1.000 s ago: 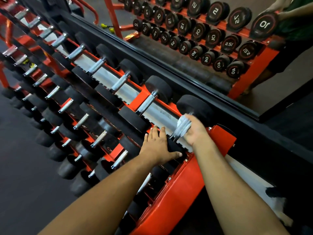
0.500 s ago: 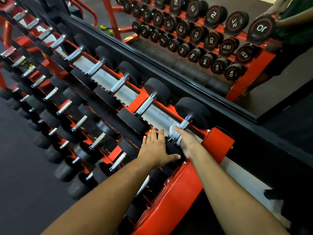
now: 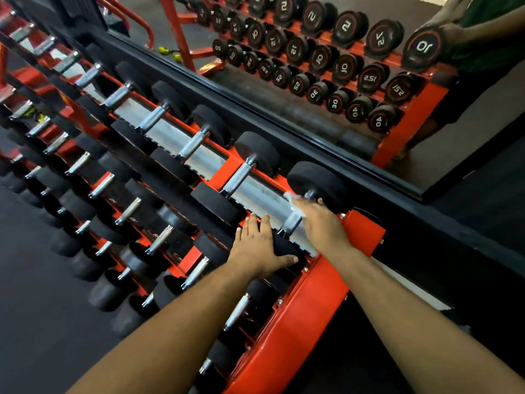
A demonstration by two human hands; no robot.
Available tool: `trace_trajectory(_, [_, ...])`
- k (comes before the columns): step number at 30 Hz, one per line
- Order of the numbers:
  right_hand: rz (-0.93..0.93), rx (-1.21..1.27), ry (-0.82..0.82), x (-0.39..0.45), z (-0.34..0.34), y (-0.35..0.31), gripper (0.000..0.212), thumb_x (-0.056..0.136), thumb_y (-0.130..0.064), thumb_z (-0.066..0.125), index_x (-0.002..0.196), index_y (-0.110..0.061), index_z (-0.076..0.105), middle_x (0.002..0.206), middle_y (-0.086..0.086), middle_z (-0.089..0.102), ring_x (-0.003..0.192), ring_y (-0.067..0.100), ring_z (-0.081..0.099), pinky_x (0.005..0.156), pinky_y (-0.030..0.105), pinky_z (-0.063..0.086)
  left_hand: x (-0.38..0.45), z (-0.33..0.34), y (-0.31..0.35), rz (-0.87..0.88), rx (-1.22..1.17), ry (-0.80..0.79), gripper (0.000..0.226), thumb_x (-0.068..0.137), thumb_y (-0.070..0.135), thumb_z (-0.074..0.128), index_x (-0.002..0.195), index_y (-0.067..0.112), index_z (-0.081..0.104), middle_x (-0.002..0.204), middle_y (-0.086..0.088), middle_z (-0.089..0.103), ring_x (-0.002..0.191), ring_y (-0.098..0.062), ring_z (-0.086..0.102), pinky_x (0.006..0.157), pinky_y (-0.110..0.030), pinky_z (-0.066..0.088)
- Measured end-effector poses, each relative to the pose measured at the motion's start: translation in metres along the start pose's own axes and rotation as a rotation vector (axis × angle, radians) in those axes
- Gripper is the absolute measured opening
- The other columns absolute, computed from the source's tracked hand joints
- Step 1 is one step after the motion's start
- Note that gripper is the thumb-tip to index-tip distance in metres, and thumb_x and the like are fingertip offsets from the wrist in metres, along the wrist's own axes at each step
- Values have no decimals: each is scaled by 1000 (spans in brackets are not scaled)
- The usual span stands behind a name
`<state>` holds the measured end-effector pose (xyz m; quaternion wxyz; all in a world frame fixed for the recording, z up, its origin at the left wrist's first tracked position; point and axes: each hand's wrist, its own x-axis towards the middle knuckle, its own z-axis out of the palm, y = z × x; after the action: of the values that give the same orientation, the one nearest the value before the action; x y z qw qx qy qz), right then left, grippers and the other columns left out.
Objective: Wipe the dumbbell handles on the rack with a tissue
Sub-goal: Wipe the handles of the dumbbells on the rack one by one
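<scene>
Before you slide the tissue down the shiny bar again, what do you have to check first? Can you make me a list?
1. Tissue in the right hand: ok, white paper shows at the fingers.
2. Tissue touching the handle: ok, at its far end.
3. Left hand steadying the near weight: ok, flat on it.
4. Dumbbell seated on the rack: ok.
5. Bare handle left to wipe: ok, the near part shows.
6. Tissue clean enough: cannot tell, mostly hidden.

Floor: dark rubber matting (image 3: 42, 322), dimly lit.
Wall: a large black-framed mirror (image 3: 454, 132) runs along it just above the floor.
Mirror: reflects the dark floor and a red frame (image 3: 176, 29).
</scene>
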<state>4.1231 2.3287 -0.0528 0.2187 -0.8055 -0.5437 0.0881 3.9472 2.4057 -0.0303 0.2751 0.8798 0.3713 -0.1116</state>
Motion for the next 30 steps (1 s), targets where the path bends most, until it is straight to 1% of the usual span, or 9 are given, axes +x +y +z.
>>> trace_trajectory(2, [-235,-330,-250,3,10,6,67,88,0,50,151,-20,41,155,2,43,149,23,28,123,44,10,-1,0,0,2,-2,-3,127,79,78,64,162,15,-9,169,-17,-12,157,-29,-13,128,-49,0])
trace_trajectory(6, [-707,-558,-392,-1,8,19,69,80,-8,59,147,-10,46,149,8,51,143,29,42,114,65,25,1,3,-1,2,1,13,127,78,78,64,162,15,-6,169,-17,-10,157,-29,-11,128,-49,1])
trace_trajectory(8, [-646,-714,-328,8,0,25,67,82,-6,59,148,-9,46,149,10,51,146,29,37,116,62,20,2,3,-1,-2,4,7,127,77,79,64,162,16,-7,169,-17,-11,157,-29,-10,128,-48,1])
trace_trajectory(12, [-337,-838,-262,13,11,13,57,86,-12,29,139,-5,50,140,17,54,147,36,32,123,52,15,2,5,-2,-11,-6,17,128,76,80,64,163,17,-7,169,-17,-11,157,-29,-9,127,-49,1])
trace_trajectory(16, [-567,-707,-297,9,20,12,34,88,-17,54,121,-16,61,114,5,61,124,27,52,122,53,22,3,7,-3,-6,4,29,128,76,80,64,163,16,-5,169,-17,-10,157,-28,-8,127,-49,1])
trace_trajectory(21, [-225,-916,-311,29,12,-1,43,99,-17,41,140,-7,47,139,15,51,143,33,34,126,49,6,4,7,-5,-6,-2,25,130,74,82,64,162,17,-6,169,-16,-11,157,-28,-10,127,-49,1])
trace_trajectory(25, [-405,-677,-356,18,18,-10,40,98,-17,44,137,-14,54,134,6,55,139,26,40,125,44,7,4,8,-5,-5,0,35,129,75,81,64,162,17,-6,169,-17,-10,157,-28,-9,127,-49,1])
trace_trajectory(28, [-567,-410,-432,-3,9,10,56,96,-9,47,151,-9,39,155,6,42,149,23,30,125,42,17,3,7,-5,11,-7,42,127,76,79,64,162,16,-5,170,-16,-8,157,-28,-9,127,-49,1])
trace_trajectory(30, [-649,-471,-375,-14,6,28,65,90,-3,39,154,-8,34,159,5,37,150,20,28,124,44,24,3,8,-5,13,-13,38,127,77,79,64,162,17,-6,170,-16,-9,157,-28,-10,127,-48,0])
